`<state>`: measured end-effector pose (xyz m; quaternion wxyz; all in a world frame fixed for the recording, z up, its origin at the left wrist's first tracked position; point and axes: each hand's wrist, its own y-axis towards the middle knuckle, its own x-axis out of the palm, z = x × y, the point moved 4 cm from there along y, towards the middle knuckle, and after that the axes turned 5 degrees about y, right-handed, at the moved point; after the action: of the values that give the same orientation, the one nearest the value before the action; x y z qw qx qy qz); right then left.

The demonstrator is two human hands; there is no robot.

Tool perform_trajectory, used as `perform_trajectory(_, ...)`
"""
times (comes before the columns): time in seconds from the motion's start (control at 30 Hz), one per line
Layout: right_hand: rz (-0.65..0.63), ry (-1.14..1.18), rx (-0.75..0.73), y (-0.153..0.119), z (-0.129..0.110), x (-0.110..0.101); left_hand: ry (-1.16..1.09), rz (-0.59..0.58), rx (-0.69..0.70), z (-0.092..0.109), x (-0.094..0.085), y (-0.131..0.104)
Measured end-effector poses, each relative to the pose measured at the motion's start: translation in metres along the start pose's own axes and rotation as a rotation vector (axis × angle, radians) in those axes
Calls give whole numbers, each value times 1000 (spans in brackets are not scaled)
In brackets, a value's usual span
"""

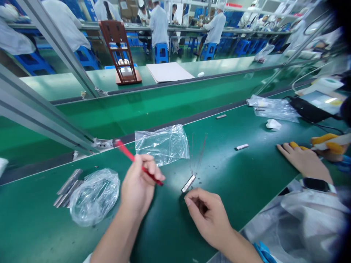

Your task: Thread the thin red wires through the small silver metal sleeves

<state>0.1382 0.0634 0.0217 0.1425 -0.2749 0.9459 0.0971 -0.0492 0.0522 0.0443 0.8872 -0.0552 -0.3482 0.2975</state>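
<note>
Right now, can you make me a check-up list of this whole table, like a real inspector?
Surface: green tabletop, dark specks on it.
Things: red tool; small part with thin wires above it in the picture.
Clutter: flat clear bag, crumpled clear bag beside grey bars, white scrap.
Hands: left hand grips the red tool; right hand has curled fingers near the small part, contact unclear.
Cables: black cable at far right.
Surroundings: another worker's hand at right; people in white beyond.

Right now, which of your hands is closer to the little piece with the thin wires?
The right hand, curled beside the near end of the little piece. The left hand is farther off, to its left, holding a red tool.
</note>
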Motion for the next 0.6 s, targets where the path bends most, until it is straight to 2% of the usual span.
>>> perform_trajectory(0.13,92,106,3,-3,5,-8,-146,168,207,67,-23,2)
perform_trajectory(0.17,111,137,8,-3,7,-10,-163,176,240,81,-28,0)
perform_trajectory(0.2,128,169,14,-3,9,-11,-168,201,321,94,-33,-3)
perform_trajectory(0.27,151,231,28,-3,14,-13,-115,206,411,104,-37,-7)
perform_trajectory(0.33,174,283,39,-3,17,-12,-63,239,462,94,-36,-9)
perform_trajectory(0.4,200,327,59,-3,19,-8,-28,270,377,62,-31,-8)
perform_trajectory(0.5,222,405,134,-2,19,0,158,171,134,-1,-16,-8)
perform_trajectory(0.57,241,455,206,0,15,6,320,60,92,-30,-7,-11)
perform_trajectory(0.6,248,475,238,1,12,9,395,34,106,-38,-4,-14)
